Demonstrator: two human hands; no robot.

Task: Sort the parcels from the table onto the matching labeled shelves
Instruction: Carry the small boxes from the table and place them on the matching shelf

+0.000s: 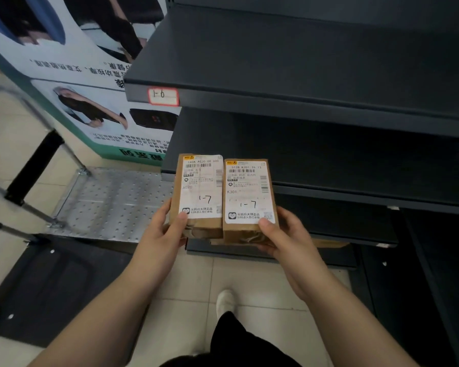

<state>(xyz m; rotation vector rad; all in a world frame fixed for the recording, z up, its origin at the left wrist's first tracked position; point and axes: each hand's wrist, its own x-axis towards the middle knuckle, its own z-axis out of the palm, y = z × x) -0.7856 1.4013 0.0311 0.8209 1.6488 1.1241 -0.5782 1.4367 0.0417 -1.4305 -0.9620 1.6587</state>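
Parcels, two, brown card: left parcel (199,192) and right parcel (247,197), held side by side with their long edges touching and white shipping labels facing up at me. Each label carries a handwritten "1-7"; the printed codes read A020 on the left one and K301 on the right.

My left hand (164,234) grips the near left corner of the left parcel. The thumb is pressed flat on top at the label's bottom edge, and the fingers (166,207) wrap along the side and underneath. My right hand (289,239) mirrors it on the near right corner of the right parcel, thumb on the label and the rest curled under and out of sight. Both forearms reach forward from the near edge, converging, wrists roughly level.

The parcels are in the air, resting on nothing, just in front of the dark metal shelving. The upper shelf (276,62) sits far and above them, with a red-bordered tag (162,96) on its front lip marked 1-6. The lower shelf (329,160) runs behind the parcels' far ends. I cannot read any tag on it.

To the left, a perforated metal trolley deck (112,200) lies on the tiled floor (196,274), with a printed poster (77,75) standing beyond it. One white shoe (225,300) shows below my hands.
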